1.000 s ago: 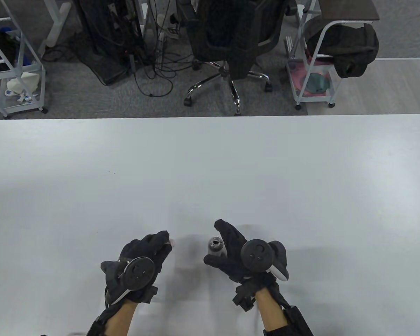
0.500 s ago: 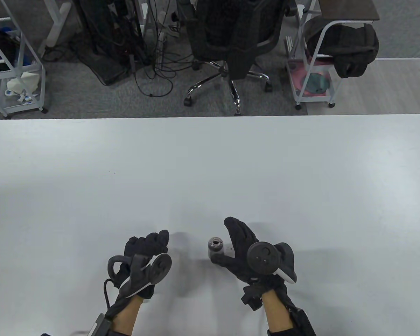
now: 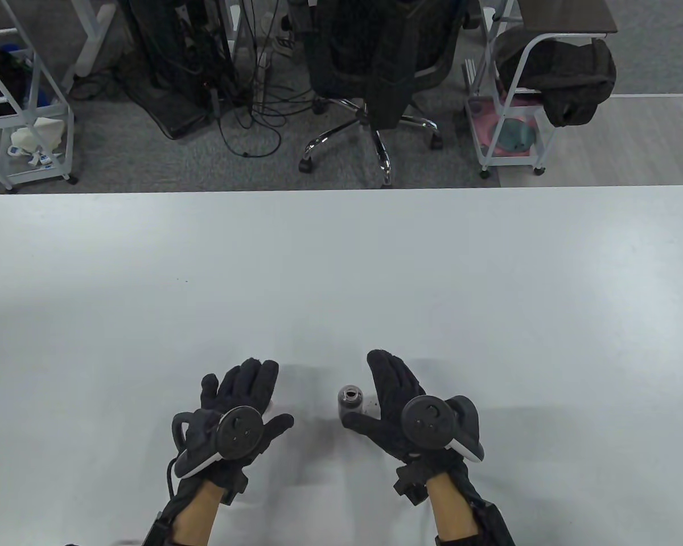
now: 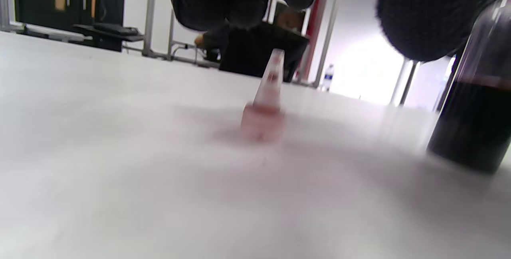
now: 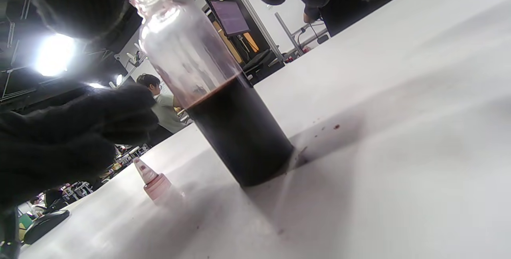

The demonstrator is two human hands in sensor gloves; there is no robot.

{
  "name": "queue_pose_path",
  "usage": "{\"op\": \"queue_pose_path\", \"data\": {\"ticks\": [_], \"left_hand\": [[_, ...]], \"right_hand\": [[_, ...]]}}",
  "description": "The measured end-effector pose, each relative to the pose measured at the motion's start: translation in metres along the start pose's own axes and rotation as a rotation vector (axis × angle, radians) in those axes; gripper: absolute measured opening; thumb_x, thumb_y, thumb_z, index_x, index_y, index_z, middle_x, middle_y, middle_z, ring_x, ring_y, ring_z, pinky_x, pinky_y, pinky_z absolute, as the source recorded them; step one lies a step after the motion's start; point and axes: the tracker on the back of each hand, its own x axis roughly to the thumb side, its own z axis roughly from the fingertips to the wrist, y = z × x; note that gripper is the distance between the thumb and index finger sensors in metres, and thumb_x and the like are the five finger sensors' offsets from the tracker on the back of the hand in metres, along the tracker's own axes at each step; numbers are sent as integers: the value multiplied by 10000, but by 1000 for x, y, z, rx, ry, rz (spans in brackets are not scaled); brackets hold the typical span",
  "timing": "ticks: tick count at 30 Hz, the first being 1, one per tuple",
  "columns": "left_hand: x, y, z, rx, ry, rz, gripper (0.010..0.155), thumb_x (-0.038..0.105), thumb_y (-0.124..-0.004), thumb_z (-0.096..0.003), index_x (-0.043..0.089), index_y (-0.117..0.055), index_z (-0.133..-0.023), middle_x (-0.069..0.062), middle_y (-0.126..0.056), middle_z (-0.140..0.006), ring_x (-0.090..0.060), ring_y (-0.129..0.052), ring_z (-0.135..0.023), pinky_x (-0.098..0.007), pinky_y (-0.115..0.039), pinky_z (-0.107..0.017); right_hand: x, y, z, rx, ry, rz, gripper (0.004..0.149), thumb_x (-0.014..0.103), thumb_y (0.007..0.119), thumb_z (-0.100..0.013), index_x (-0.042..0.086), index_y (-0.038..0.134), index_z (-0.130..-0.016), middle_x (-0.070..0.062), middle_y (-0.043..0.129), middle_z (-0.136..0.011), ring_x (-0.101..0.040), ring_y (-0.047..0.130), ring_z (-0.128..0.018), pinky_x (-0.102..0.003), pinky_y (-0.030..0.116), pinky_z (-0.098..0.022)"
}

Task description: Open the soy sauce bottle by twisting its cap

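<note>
Nearest me, both black-gloved hands rest spread and empty on the smooth white desk (image 3: 489,273): left hand (image 3: 239,409), right hand (image 3: 398,409). Between them stands the clear cylindrical soy sauce bottle (image 5: 215,99), uncapped, half dark liquid. Its pink conical plastic cap (image 4: 265,105) stands upright beside the left fingers (image 3: 256,375), seemingly parked clear.

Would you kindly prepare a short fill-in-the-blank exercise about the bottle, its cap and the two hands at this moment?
1. The soy sauce bottle stands upright with its mouth ____.
2. The cap stands on the ____, apart from the bottle.
3. The left hand holds ____.
4. The bottle stands nearer the ____ hand.

Missing words: open; table; nothing; right
</note>
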Motion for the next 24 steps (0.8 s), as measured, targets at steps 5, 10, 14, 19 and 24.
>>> {"op": "queue_pose_path", "data": {"ticks": [5,10,14,19,24], "left_hand": [[-4,19,11,133,-14,-20,982,710,-754,-449,208,-348,-1190,-230,-350,-1234,-528,-452,-1122,-795,-304,-695],[-11,26,16,176,-4,-1,1015,730,-735,-442,208,-282,-1186,-222,-284,-1237,-529,-390,-1131,-800,-269,-692],[-13,25,18,170,-3,0,1041,733,-737,-434,202,-240,-1178,-226,-266,-1234,-532,-374,-1131,-802,-263,-688],[-15,27,21,172,13,-9,1066,735,-739,-428,187,-202,-1169,-233,-246,-1229,-538,-356,-1129,-805,-257,-684],[-21,24,21,153,38,-14,1072,736,-742,-423,186,-199,-1166,-230,-245,-1230,-540,-357,-1128,-806,-255,-682]], "right_hand": [[2,-6,2,-29,-11,65,1038,692,703,-542,106,167,-1211,-266,310,-1254,-599,383,-1147,-732,456,-741],[-2,-17,7,-49,-11,146,1030,707,681,-542,118,169,-1213,-261,300,-1258,-601,358,-1150,-738,446,-742],[-12,-23,12,-71,3,93,1030,709,680,-542,119,171,-1215,-268,288,-1259,-612,341,-1148,-748,435,-738],[-20,-27,13,-87,25,74,1032,715,675,-540,122,167,-1215,-267,282,-1260,-615,329,-1148,-750,430,-739],[-20,-28,14,-98,28,58,1031,718,668,-540,124,165,-1216,-270,277,-1261,-615,321,-1148,-753,424,-738]]}}
